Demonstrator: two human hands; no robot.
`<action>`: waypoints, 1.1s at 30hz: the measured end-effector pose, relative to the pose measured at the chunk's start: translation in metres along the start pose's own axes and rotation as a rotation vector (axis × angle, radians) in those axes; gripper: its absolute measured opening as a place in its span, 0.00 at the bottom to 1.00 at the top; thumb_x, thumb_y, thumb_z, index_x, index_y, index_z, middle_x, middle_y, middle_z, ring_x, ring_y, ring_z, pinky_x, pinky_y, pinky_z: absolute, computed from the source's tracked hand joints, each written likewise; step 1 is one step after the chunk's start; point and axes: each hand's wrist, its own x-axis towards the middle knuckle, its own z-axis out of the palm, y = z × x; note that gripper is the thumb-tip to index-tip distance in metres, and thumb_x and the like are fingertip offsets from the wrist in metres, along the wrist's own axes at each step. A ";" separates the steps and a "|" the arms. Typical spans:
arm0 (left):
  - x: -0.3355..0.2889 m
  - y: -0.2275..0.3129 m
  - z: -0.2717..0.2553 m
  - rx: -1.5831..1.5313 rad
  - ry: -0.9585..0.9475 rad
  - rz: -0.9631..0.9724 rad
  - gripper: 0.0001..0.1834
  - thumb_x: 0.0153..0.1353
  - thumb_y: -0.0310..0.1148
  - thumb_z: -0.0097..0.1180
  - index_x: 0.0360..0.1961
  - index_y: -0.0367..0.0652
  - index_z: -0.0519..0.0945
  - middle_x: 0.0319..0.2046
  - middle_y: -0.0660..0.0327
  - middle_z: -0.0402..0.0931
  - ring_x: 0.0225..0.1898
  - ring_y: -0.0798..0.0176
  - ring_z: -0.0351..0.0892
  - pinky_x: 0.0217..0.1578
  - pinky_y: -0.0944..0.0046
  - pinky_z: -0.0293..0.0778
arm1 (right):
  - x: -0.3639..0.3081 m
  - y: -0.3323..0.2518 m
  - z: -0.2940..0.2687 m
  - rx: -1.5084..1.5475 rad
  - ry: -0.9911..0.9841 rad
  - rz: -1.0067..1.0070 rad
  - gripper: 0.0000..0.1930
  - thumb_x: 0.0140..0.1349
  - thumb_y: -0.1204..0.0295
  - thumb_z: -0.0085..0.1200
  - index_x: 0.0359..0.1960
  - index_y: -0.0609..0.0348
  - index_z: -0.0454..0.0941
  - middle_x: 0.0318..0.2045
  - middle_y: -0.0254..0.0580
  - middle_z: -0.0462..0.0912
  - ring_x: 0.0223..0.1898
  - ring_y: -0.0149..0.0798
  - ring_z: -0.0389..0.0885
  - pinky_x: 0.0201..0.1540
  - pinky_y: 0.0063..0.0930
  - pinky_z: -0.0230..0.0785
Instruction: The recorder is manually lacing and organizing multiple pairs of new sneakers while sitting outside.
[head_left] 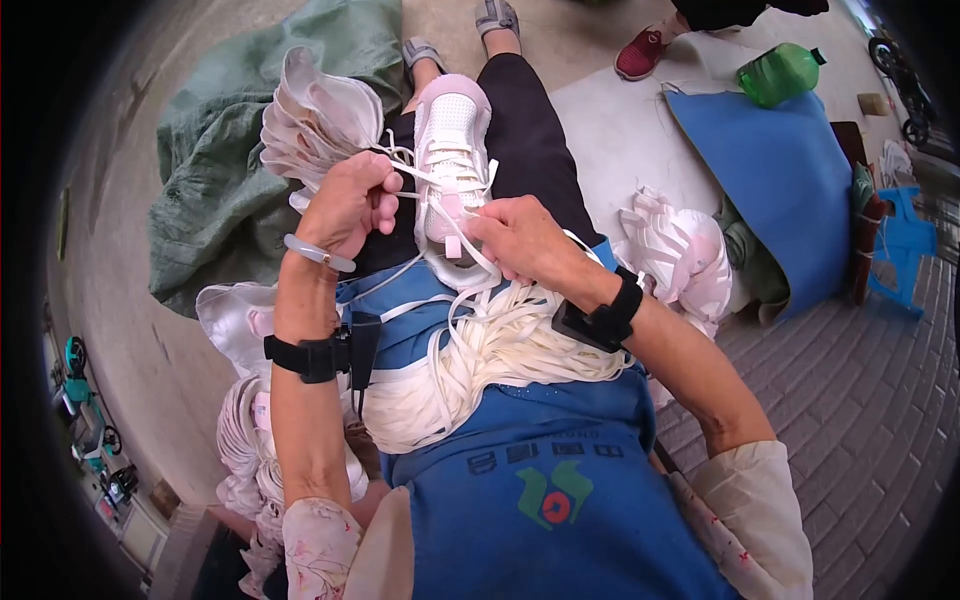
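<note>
A white and pale pink sneaker upper [452, 140] lies lengthwise between my thighs, toe pointing away from me. White laces cross its front in several rows. My left hand [358, 203] is closed at the left of the sneaker, pinching a white shoelace [412, 172] that runs across to the eyelets. My right hand [520, 238] is closed at the sneaker's right collar beside the tongue; its fingertips are partly hidden, and they seem to grip the collar edge. A thick bundle of cream laces [500, 345] rests on my blue apron [540, 470], just below the sneaker.
Stacked white-pink shoe uppers [318, 115] lie at the far left on a green sack [225, 150]; more uppers [675, 250] sit at my right and lower left. Farther right are a blue sheet [765, 180], a green bottle [780, 75] and a blue stool [905, 245]. Another person's red shoe [640, 52] shows beyond.
</note>
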 end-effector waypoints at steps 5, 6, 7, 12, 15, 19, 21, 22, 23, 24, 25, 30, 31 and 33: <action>0.007 0.022 -0.005 0.355 0.068 0.010 0.13 0.61 0.38 0.58 0.27 0.47 0.68 0.19 0.71 0.64 0.14 0.77 0.59 0.12 0.74 0.55 | 0.002 -0.001 -0.005 0.000 0.019 -0.004 0.15 0.64 0.63 0.50 0.31 0.65 0.79 0.18 0.33 0.74 0.12 0.23 0.67 0.12 0.20 0.58; 0.011 0.024 -0.008 0.508 0.162 0.125 0.13 0.58 0.38 0.61 0.27 0.45 0.70 0.20 0.69 0.65 0.16 0.76 0.59 0.13 0.72 0.53 | 0.002 -0.001 -0.004 0.020 0.012 -0.007 0.15 0.64 0.63 0.49 0.32 0.65 0.79 0.18 0.33 0.75 0.12 0.23 0.67 0.12 0.20 0.58; 0.026 0.007 -0.029 0.678 0.260 0.311 0.15 0.55 0.37 0.63 0.24 0.44 0.70 0.19 0.69 0.64 0.15 0.76 0.59 0.13 0.71 0.55 | -0.001 -0.004 0.001 0.016 -0.009 -0.012 0.15 0.64 0.63 0.49 0.32 0.65 0.79 0.18 0.33 0.75 0.12 0.23 0.67 0.12 0.20 0.58; 0.020 -0.011 -0.026 0.641 0.211 0.249 0.15 0.56 0.36 0.62 0.24 0.41 0.69 0.19 0.66 0.67 0.16 0.73 0.66 0.14 0.69 0.64 | -0.010 -0.008 -0.007 -0.025 -0.086 0.001 0.14 0.65 0.64 0.48 0.31 0.64 0.79 0.19 0.35 0.77 0.14 0.26 0.69 0.16 0.23 0.61; 0.003 -0.009 -0.018 0.653 0.481 0.401 0.14 0.60 0.41 0.60 0.29 0.42 0.73 0.21 0.67 0.71 0.15 0.76 0.67 0.14 0.74 0.65 | -0.019 0.004 -0.009 -0.314 0.007 -0.444 0.13 0.65 0.66 0.47 0.31 0.65 0.77 0.19 0.39 0.78 0.17 0.33 0.73 0.23 0.29 0.65; -0.046 -0.003 0.007 0.608 0.135 -0.035 0.19 0.64 0.47 0.54 0.33 0.39 0.78 0.25 0.63 0.75 0.20 0.74 0.71 0.18 0.74 0.70 | -0.050 -0.011 0.002 -0.446 0.026 -0.668 0.12 0.66 0.69 0.45 0.28 0.65 0.74 0.19 0.44 0.78 0.21 0.43 0.77 0.29 0.35 0.68; -0.053 -0.024 0.022 0.529 -0.067 -0.091 0.22 0.66 0.49 0.52 0.37 0.37 0.79 0.28 0.61 0.78 0.23 0.73 0.74 0.20 0.74 0.71 | -0.055 -0.012 0.013 -0.447 -0.040 -0.654 0.10 0.65 0.71 0.46 0.29 0.65 0.73 0.18 0.46 0.77 0.23 0.48 0.79 0.29 0.38 0.70; -0.056 -0.030 0.031 0.497 -0.127 -0.101 0.22 0.66 0.48 0.51 0.40 0.35 0.79 0.30 0.60 0.79 0.24 0.72 0.75 0.21 0.75 0.72 | -0.058 -0.011 0.021 -0.447 -0.045 -0.658 0.10 0.65 0.71 0.46 0.29 0.65 0.73 0.18 0.46 0.77 0.23 0.48 0.79 0.29 0.38 0.70; -0.054 -0.041 0.035 0.495 -0.124 -0.101 0.22 0.66 0.48 0.51 0.40 0.35 0.79 0.30 0.60 0.79 0.24 0.72 0.75 0.21 0.75 0.72 | -0.062 -0.009 0.029 -0.533 -0.031 -0.754 0.08 0.64 0.72 0.48 0.29 0.65 0.72 0.18 0.46 0.76 0.24 0.50 0.79 0.29 0.38 0.71; -0.049 -0.054 0.038 0.363 -0.121 -0.067 0.23 0.66 0.48 0.51 0.42 0.35 0.78 0.31 0.59 0.79 0.25 0.71 0.76 0.22 0.74 0.73 | -0.066 -0.007 0.037 -0.620 -0.016 -0.848 0.07 0.62 0.73 0.49 0.29 0.66 0.71 0.17 0.46 0.76 0.25 0.52 0.80 0.29 0.39 0.72; -0.045 -0.059 0.043 0.232 -0.120 -0.031 0.24 0.66 0.48 0.51 0.43 0.34 0.77 0.32 0.58 0.80 0.27 0.70 0.77 0.23 0.73 0.74 | -0.069 -0.006 0.041 -0.554 -0.009 -0.764 0.07 0.59 0.74 0.52 0.30 0.67 0.71 0.21 0.49 0.76 0.26 0.52 0.80 0.27 0.38 0.72; -0.040 -0.062 0.059 -0.042 -0.066 -0.176 0.17 0.67 0.39 0.50 0.43 0.34 0.78 0.32 0.57 0.80 0.28 0.70 0.77 0.31 0.71 0.77 | -0.077 -0.012 0.030 -0.657 -0.127 -0.685 0.07 0.60 0.72 0.53 0.32 0.64 0.73 0.27 0.52 0.77 0.30 0.53 0.79 0.32 0.41 0.72; -0.040 -0.062 0.058 -0.078 -0.065 -0.196 0.15 0.67 0.37 0.50 0.42 0.34 0.78 0.30 0.59 0.79 0.25 0.71 0.76 0.28 0.71 0.77 | -0.077 -0.013 0.023 -0.642 -0.043 -0.854 0.07 0.60 0.71 0.52 0.32 0.62 0.74 0.29 0.53 0.77 0.32 0.54 0.79 0.35 0.43 0.72; -0.041 -0.070 0.049 -0.060 -0.067 -0.160 0.15 0.68 0.38 0.50 0.42 0.34 0.77 0.27 0.62 0.76 0.22 0.73 0.73 0.27 0.72 0.78 | -0.051 -0.024 -0.010 -0.670 0.089 -0.606 0.09 0.63 0.69 0.49 0.36 0.62 0.77 0.30 0.53 0.78 0.35 0.54 0.78 0.39 0.42 0.70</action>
